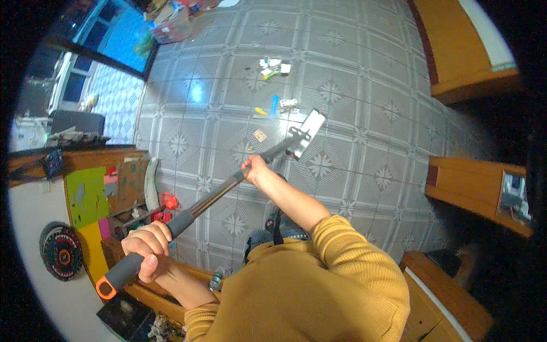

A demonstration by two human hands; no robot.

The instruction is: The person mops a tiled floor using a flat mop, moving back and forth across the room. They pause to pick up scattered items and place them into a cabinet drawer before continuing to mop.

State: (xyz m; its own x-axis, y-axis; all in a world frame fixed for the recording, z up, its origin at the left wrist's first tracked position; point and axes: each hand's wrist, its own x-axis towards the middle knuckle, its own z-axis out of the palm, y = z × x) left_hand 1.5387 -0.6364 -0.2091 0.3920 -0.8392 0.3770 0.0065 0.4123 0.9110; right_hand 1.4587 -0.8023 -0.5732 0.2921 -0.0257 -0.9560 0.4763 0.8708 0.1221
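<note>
Mustard-yellow sweater (310, 290) up close; left hand (149, 248) and right hand (256, 170) both clamped on one long pole (211, 199).
From where I stand, the pole slants over the patterned tile floor (364, 182), its orange-rimmed end (106, 288) at lower left and its flat white head (311, 124) on the tiles ahead of the person. The left hand wraps the thick grey grip near that end; the right hand closes round the shaft nearer the head, well apart from the left. Just beside the head lie pale scraps (289, 104), then a blue strip (274, 106), a yellow piece (261, 111) and a small square card (260, 135). Farther off sits a little heap of white and green litter (276, 69). Wooden furniture (470, 185) stands along the right; a round black disc (61, 251) shows at far left.
</note>
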